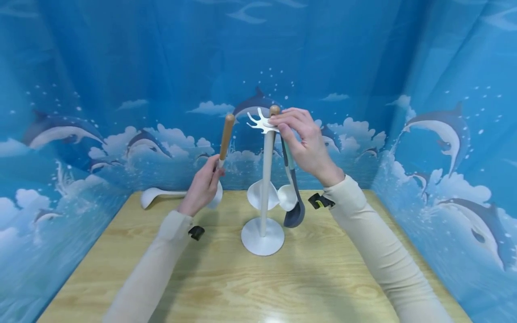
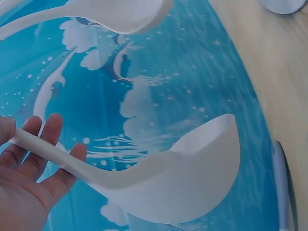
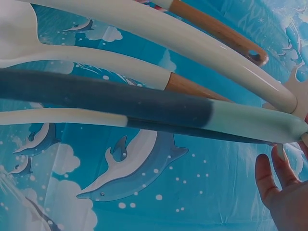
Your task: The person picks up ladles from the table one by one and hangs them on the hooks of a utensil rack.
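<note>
My left hand grips a white ladle by its neck, with its wooden handle pointing up. The deep bowl hangs below the fingers. My right hand is at the top of a white utensil stand, pinching around its hooked crown; part of the grip is hidden. A wooden handle end rises just behind those fingers. From the stand hang a broad white spoon, a smaller white one and a dark grey ladle with a turquoise handle.
Another white utensil lies along the table's back left edge, partly behind my left hand. The stand's round base rests mid-table. A blue dolphin-print curtain borders the back and both sides.
</note>
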{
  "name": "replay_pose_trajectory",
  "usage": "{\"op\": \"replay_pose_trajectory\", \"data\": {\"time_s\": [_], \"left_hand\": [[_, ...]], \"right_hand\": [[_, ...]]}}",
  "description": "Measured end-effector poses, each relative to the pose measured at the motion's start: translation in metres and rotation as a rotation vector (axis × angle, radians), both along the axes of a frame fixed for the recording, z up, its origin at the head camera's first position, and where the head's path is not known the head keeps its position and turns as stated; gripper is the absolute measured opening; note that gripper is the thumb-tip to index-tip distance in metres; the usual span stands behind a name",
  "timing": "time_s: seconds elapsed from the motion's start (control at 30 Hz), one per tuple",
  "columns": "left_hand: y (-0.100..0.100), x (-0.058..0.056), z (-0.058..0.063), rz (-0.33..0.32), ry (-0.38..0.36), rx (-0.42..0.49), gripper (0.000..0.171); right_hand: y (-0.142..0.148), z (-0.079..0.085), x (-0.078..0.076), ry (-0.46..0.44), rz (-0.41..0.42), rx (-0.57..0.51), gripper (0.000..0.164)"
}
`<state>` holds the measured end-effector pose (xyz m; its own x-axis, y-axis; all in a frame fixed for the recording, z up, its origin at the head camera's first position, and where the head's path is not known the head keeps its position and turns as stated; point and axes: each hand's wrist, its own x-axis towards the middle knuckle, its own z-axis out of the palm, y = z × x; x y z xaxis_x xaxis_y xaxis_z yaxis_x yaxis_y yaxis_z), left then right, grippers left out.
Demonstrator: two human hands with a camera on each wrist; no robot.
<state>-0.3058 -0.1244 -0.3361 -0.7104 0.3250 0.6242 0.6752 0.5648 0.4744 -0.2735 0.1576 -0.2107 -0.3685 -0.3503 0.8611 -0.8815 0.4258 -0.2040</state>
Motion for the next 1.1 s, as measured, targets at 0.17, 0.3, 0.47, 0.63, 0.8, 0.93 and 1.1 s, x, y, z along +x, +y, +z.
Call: {"op": "replay_pose_trajectory", "data": {"time_s": [0.17, 0.3, 0.47, 0.63, 0.8, 0.93, 1.1], "left_hand": [[0.009, 0.002, 0.011, -0.016, 0.028, 0.018, 0.033], [0.013, 0.005, 0.017, -0.027, 0.028, 0.019, 0.034], [0.018, 0.008, 0.023, -0.046, 0.021, 0.024, 0.037], [0.023, 0.009, 0.028, -0.054, 0.021, 0.029, 0.037], [0.027, 0.007, 0.028, -0.025, 0.033, 0.010, 0.036], [0.031, 0.005, 0.025, -0.006, 0.059, -0.043, 0.034], [0.033, 0.007, 0.023, 0.002, 0.042, -0.054, 0.034]], "right_hand": [[0.002, 0.002, 0.001, 0.001, 0.003, -0.007, 0.046], [0.002, 0.001, 0.001, 0.002, 0.002, -0.006, 0.048], [0.001, 0.000, 0.001, -0.003, 0.008, -0.012, 0.049], [0.000, 0.001, 0.002, -0.003, 0.015, -0.013, 0.045], [0.001, 0.000, 0.001, -0.003, 0.012, -0.014, 0.048], [0.001, -0.001, 0.000, -0.005, 0.010, -0.019, 0.054], [0.000, -0.002, 0.000, -0.018, 0.013, -0.018, 0.056]]}}
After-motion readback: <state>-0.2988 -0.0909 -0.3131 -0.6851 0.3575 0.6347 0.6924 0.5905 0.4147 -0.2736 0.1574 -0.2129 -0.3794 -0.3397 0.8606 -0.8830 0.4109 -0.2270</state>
